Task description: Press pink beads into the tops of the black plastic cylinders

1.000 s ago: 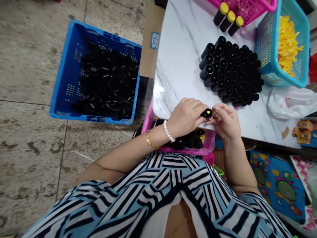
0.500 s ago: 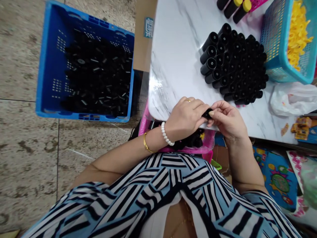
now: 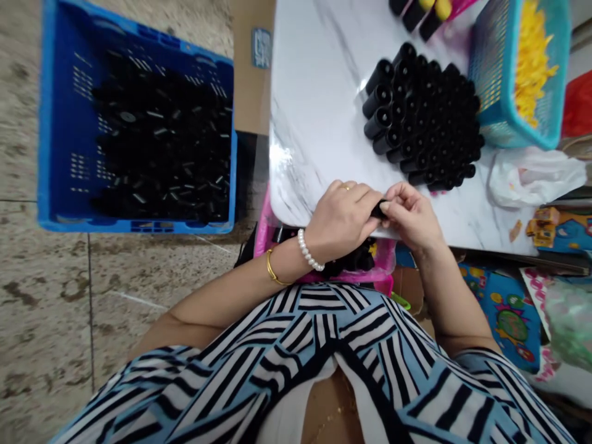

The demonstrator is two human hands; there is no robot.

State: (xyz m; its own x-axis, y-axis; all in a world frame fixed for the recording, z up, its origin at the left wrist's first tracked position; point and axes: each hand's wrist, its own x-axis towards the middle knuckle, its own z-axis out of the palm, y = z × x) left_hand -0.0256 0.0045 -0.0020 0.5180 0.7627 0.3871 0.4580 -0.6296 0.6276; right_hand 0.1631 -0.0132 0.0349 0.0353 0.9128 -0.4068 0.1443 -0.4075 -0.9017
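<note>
Over the near edge of the table, my left hand [image 3: 345, 213] is closed round a black plastic tube [image 3: 379, 209], most of which the fingers hide. The thumb and fingertips of my right hand [image 3: 409, 216] pinch the tube's exposed end; whether a small part sits between them I cannot make out. Beyond my hands, a block of similar black tubes [image 3: 425, 117] stands upright on the white marbled table [image 3: 314, 111]. Below my wrists, a pink basket [image 3: 263, 231] holds more black pieces and a bit of yellow.
On the floor at left sits a blue crate [image 3: 46, 142] of black parts. A cardboard box [image 3: 252, 98] adjoins the table's left side. At right are a turquoise basket [image 3: 497, 74] of yellow pieces, a white plastic bag [image 3: 531, 179] and a small yellow toy truck [image 3: 543, 225].
The whole view has shifted, so the crate, table and baskets appear further left. Both hands keep their hold on the black tube, with only slight finger movement.
</note>
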